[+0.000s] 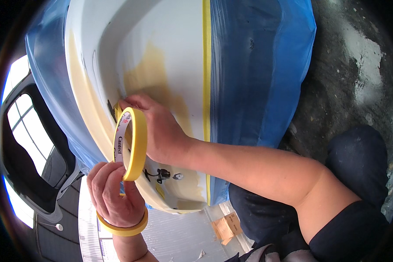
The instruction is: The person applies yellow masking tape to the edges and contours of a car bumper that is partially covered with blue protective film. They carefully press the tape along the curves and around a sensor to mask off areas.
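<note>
My left hand (115, 194) is closed round the lower edge of a roll of yellow masking tape (139, 144), held upright in front of a car body panel (161, 26). A second yellow tape roll (124, 230) hangs round my left wrist like a bracelet. My right hand (161, 126) reaches across to the panel, fingers bent and pressed together at a short yellow strip of tape (117, 110) by a dark slot. The roll partly hides those fingertips. White and curved, the panel has beige patches (150, 65) in its hollow.
Blue plastic film (288, 65) covers the panel's right side, edged by a straight yellow tape line (206, 87); more film (52, 83) lies left. A small black connector (163, 174) protrudes low on the panel. Brown paper (227, 228) lies below. A car with an opening (13, 144) stands left.
</note>
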